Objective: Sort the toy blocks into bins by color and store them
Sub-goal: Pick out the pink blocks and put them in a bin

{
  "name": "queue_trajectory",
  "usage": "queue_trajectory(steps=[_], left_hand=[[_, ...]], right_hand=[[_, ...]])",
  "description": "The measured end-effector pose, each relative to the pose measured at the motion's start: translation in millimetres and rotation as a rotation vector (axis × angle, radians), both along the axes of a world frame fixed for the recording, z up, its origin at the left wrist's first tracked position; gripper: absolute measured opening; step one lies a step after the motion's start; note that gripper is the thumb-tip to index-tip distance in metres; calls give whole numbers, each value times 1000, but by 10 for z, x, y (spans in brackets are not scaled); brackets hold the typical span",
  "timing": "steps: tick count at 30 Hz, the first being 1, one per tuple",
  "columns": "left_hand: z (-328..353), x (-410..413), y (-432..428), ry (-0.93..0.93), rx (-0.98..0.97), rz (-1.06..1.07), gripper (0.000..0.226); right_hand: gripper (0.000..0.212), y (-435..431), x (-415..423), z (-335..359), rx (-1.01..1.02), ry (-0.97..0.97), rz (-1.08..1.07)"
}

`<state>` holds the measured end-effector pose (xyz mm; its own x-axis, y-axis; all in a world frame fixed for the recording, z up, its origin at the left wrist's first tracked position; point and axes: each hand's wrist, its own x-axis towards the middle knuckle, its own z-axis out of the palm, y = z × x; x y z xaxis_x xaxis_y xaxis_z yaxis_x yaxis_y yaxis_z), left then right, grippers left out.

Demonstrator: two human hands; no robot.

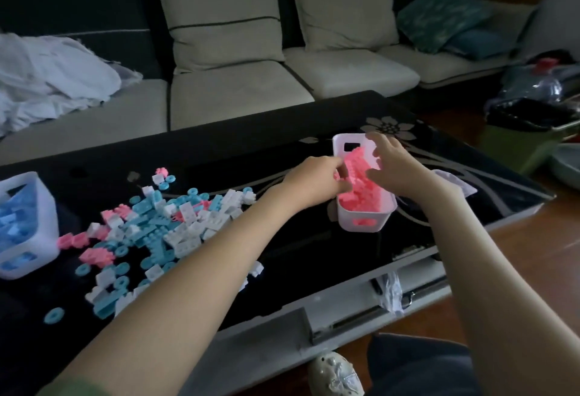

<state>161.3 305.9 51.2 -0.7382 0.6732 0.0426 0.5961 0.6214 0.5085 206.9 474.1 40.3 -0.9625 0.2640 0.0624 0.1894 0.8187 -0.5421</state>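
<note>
pink blocks [361, 198] heap above the rim of the white bin [345, 223] near the counter's [314, 264] far right corner. my left hand [314, 182] has its fingers curled in among them, whether gripping i cannot tell; my right hand [398, 169] is spread wide over the heap. i'd press gently and level it so nothing spills. open counter lies in front of the bin; the mixed pile [163, 223] and blue bin [47, 213] sit toward the left edge.

Left hand [317, 180] reaches into white bin [386, 216] of pink blocks [367, 201] (grip unclear); right hand [397, 165] spread above it. Mixed pile [175, 226] lies on counter [298, 239].
</note>
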Motion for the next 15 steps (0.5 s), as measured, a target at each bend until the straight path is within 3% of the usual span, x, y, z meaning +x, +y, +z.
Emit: queue_trajectory(steps=[7,13,15], left_hand=[[-142,28,445,91,-131,60,22],[-270,-13,508,105,-47,65,69],[-278,-21,488,107,-47,40,68]], right_hand=[[79,59,74,-109,30,-13,18],[81,-2,54,-86,-2,41,103],[73,-14,66,-62,5,41,116]])
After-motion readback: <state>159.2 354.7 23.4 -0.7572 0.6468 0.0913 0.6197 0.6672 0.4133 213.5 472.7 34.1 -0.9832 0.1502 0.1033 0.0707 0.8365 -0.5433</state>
